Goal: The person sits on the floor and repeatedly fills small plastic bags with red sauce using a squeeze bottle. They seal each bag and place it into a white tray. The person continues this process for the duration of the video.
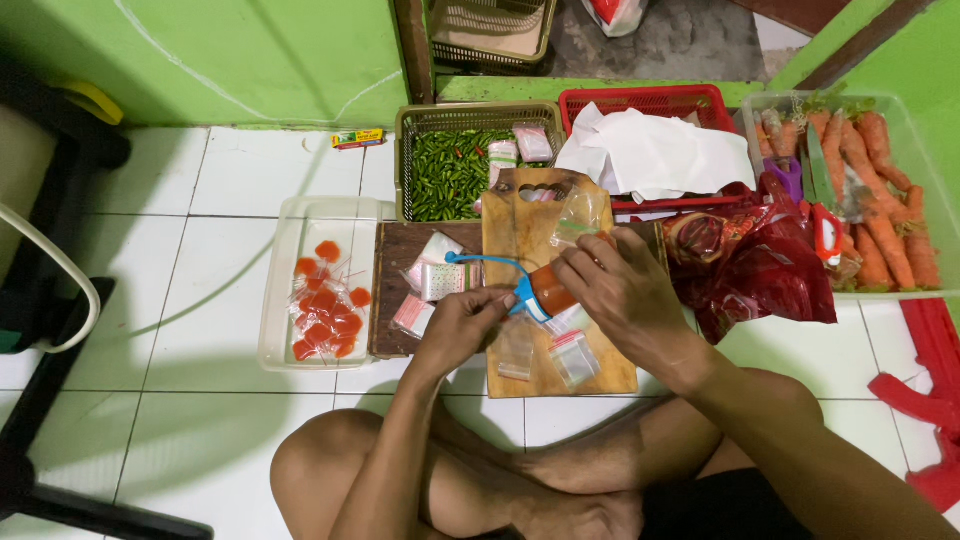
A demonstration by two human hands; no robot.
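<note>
Floor (pixel 200 300) of white tile carries all items, with the person seated cross-legged at the lower edge of the view. Far left: a clear plastic tray (pixel 283 290) holding small sealed bags of orange-red paste (pixel 325 315). To its right lies a dark wooden board (pixel 395 262), with several small clear packets on it, and behind that board stands an olive basket (pixel 405 165) filled with green chillies (pixel 450 175). The left hand (pixel 458 328) is closed on the blue handle of a peeler-like tool (pixel 500 272), whose head meets the carrot at the centre. A light wooden cutting board (pixel 520 225) lies beneath both hands, partly over the dark board, with empty small zip bags (pixel 572 355) near its front edge. The right hand (pixel 625 290) grips an orange carrot piece (pixel 550 290) above the cutting board, fingers wrapped over its right end; a clear plastic bag (pixel 580 215) stands just behind the hand. Further right: a red basket (pixel 640 98) containing white paper sheets (pixel 650 155), then a crumpled dark red plastic bag (pixel 760 270) on the floor. Far right: a clear bin (pixel 935 225) holding whole carrots (pixel 880 200).
</note>
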